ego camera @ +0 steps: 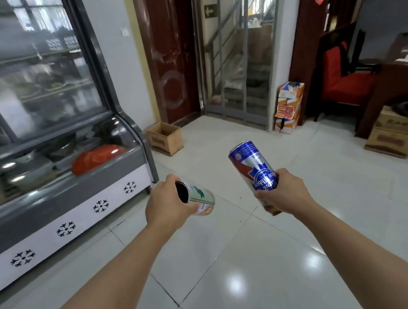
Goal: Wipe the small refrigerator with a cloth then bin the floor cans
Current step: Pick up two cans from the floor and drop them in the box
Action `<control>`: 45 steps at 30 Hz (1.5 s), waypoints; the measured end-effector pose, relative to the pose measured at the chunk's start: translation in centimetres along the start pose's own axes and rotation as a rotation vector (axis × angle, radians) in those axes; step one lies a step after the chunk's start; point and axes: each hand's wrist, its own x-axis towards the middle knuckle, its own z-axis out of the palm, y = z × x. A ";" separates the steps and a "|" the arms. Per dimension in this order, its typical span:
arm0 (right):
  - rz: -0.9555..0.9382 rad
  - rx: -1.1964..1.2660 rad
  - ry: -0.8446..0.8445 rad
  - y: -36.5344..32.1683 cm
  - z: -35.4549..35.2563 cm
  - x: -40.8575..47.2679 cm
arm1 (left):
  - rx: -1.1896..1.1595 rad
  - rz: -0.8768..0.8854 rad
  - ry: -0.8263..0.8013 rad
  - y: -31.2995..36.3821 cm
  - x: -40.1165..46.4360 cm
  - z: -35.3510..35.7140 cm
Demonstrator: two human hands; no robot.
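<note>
A: What does each hand have?

B: The left hand, just left of the frame's centre, has its fingers curled round a short white and green can. That can lies tipped nearly on its side, its dark open end facing up and to the left. The right hand, right of centre, grips a tall blue can by its lower part, fingers wrapped about it. The can leans to the upper left, and its print reads upside down.

A: Do the cans touch?

B: No, they are held apart, both above the pale tiled floor, with the bare forearms reaching in from the lower corners.

A: And the refrigerator?

B: A grey glass-fronted display refrigerator fills the left of the frame. Its white base panel carries black snowflake marks, and an orange bag shows behind the lower curved glass.

A: Anything near the back?

B: An open cardboard box stands on the floor in the middle of the frame, just beside the refrigerator's right end and in front of a dark red door. At the right edge are more cartons under a dark wooden desk, and a red and black chair behind them. Whether any of these serves as a bin cannot be told.
</note>
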 end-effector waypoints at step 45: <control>-0.109 -0.132 -0.120 -9.5 1.2 95.2 | -0.007 -0.135 0.088 14.1 85.0 29.7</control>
